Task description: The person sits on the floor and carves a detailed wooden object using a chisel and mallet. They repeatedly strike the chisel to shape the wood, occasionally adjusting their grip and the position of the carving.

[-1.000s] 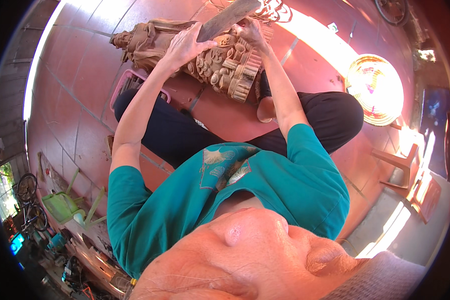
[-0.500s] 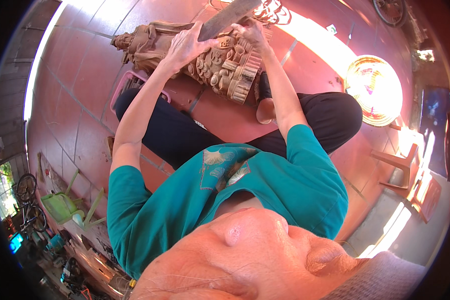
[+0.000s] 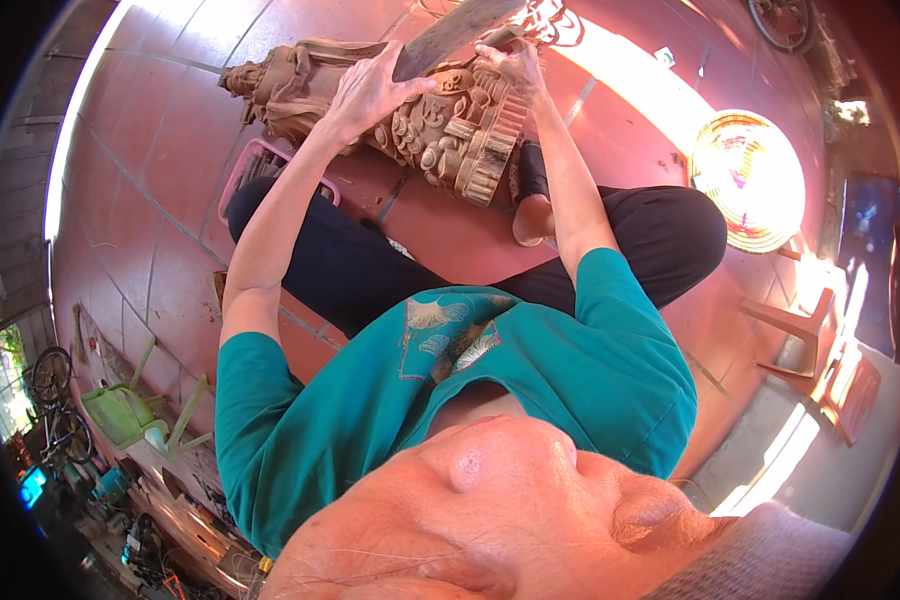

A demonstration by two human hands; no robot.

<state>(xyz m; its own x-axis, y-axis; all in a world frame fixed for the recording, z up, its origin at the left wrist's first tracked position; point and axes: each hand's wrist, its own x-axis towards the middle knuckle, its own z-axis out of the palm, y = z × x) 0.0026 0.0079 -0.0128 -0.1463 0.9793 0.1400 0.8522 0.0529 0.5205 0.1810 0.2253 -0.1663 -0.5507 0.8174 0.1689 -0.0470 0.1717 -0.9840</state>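
A carved wooden statue (image 3: 440, 135) lies on its side in front of me, its narrow head end to the left and its broad base to the right. A long, flat, grey-brown board-like piece (image 3: 455, 38) slants across its upper side toward the top edge. My left hand (image 3: 368, 92) straddles the lower end of this piece, fingers at its left edge, with the thumb stretched over the carving. At the upper side of the base, my right hand (image 3: 518, 68) has its fingers curled around something small that I cannot make out.
My crossed legs (image 3: 650, 235) lie close to the statue. Left of it stands a pink basket (image 3: 235, 180) with pieces inside. A round woven tray (image 3: 748, 180) is at the right, near a brown stool (image 3: 810, 335). A green chair (image 3: 125, 412) and bicycles (image 3: 58, 400) are farther left.
My right hand has shifted slightly and its finger pose has changed near the base. The statue has tilted or slid a little to the left. My left hand stays in place.
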